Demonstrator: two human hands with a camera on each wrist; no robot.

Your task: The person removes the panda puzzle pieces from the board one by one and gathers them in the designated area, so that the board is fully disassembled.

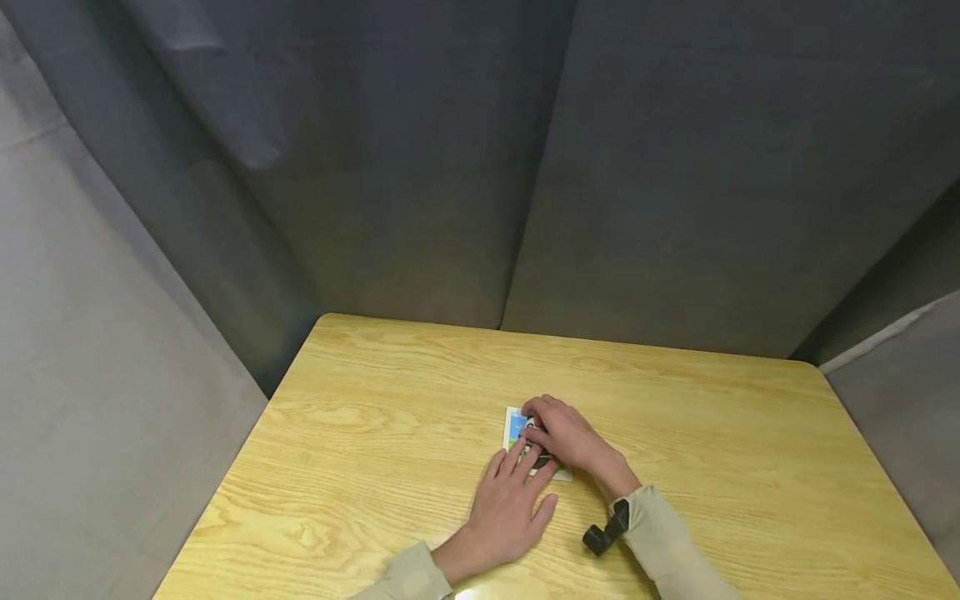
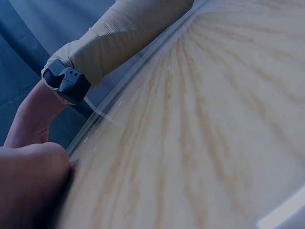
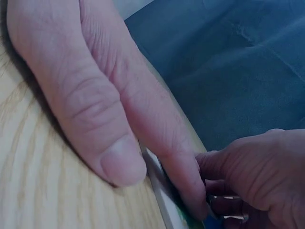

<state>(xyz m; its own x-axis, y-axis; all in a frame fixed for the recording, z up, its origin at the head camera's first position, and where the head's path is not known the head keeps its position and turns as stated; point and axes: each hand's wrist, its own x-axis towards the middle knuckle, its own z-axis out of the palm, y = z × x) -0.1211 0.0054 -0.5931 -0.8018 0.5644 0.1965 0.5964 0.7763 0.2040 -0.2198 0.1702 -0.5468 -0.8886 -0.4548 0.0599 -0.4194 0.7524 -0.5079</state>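
Under the straight, slightly spread fingers of the left hand [image 1: 506, 504] lies a small white-bordered picture board [image 1: 517, 425], flat on the wood-grain tabletop [image 1: 375, 400]. Those fingertips rest on its near part, while the left thumb stands apart from them, down on the wood beside the board's edge. Beyond them, over the far and right part, the right hand [image 1: 566, 433] arches with curled fingers and its thumb tucked in towards the forefinger; whether they pinch a loose piece or merely touch the surface, I cannot tell from these angles. Between the two hands' fingers shows a black-and-white printed figure, with blue and green about it.

The step in hand looks like steadying the board with the left while the right works at its face. The next move seems to call for light, even pressure beneath the left fingertips, and small, careful adjustments by the right.
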